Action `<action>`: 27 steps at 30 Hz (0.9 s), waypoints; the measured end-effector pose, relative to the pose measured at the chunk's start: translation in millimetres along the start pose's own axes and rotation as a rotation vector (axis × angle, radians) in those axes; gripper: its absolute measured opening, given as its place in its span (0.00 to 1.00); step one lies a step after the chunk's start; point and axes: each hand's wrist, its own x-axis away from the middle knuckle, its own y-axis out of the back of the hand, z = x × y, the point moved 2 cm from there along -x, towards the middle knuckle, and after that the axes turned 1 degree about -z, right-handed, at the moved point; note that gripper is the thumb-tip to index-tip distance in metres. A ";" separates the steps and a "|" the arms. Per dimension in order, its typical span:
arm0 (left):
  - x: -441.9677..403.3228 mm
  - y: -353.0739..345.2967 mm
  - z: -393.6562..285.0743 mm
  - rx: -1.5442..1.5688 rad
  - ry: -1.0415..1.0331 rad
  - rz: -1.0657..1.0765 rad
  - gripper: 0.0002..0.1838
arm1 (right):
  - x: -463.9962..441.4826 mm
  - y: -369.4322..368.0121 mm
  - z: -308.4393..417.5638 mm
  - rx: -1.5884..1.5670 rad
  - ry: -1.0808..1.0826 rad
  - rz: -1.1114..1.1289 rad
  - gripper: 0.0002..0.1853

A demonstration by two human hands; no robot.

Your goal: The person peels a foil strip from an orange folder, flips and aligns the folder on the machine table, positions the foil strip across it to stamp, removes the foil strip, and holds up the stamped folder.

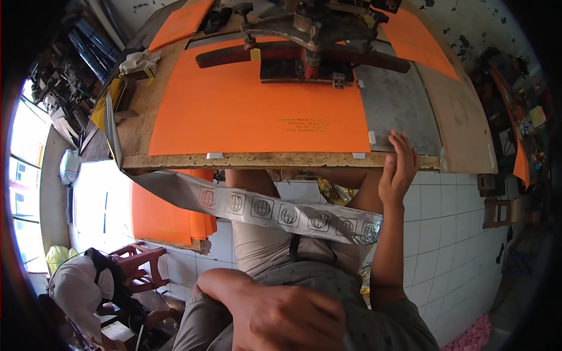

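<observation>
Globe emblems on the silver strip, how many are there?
7 visible along the silver strip: a reddish emblem leftmost, five darker emblems next, the last emblem on the shiny end near the right forearm. Folds may hide more.

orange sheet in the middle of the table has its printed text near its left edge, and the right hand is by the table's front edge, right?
Not quite: the head view shows the printed text near the orange sheet's right edge. The right hand is by the table's front edge.
</observation>
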 end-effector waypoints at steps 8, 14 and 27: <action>-5.2 10.1 11.6 0.013 0.003 0.114 0.38 | 0.6 1.3 -1.2 0.025 0.007 -0.008 0.21; -3.6 10.8 13.8 0.041 0.034 0.088 0.38 | -1.2 0.0 1.9 -0.007 -0.006 -0.013 0.19; 28.8 44.8 26.3 -0.151 0.069 0.098 0.34 | 2.1 -4.5 -4.5 0.003 -0.002 -0.012 0.19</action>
